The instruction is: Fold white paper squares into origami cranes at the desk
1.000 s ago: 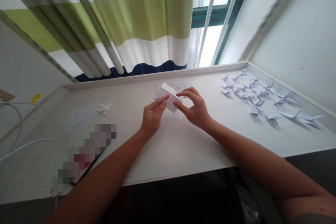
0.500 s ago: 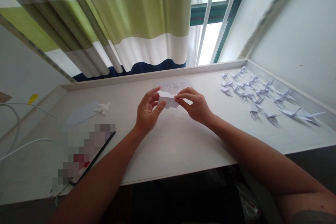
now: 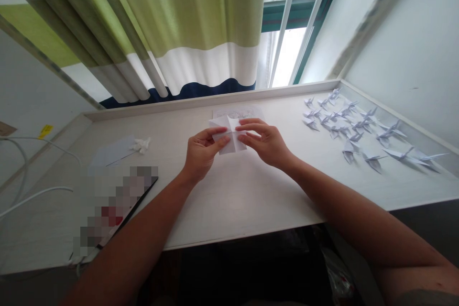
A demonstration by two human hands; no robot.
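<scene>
I hold a small white paper square [image 3: 228, 135] just above the middle of the desk [image 3: 251, 191], creased into a cross so that its four quarters lift slightly. My left hand [image 3: 201, 152] pinches its left edge between thumb and forefinger; my right hand [image 3: 265, 143] pinches the right edge the same way.

The desk is pale and matte with a raised lip along the back. A printed sheet [image 3: 236, 114] lies flat behind the square — its marks are too faint to read. To my right stands a flock of folded paper cranes [image 3: 353, 129], crisp and pointed. At left lie loose white sheets [image 3: 113, 153] and a crumpled scrap [image 3: 142, 144]. A striped curtain [image 3: 172, 28] hangs before the window.
</scene>
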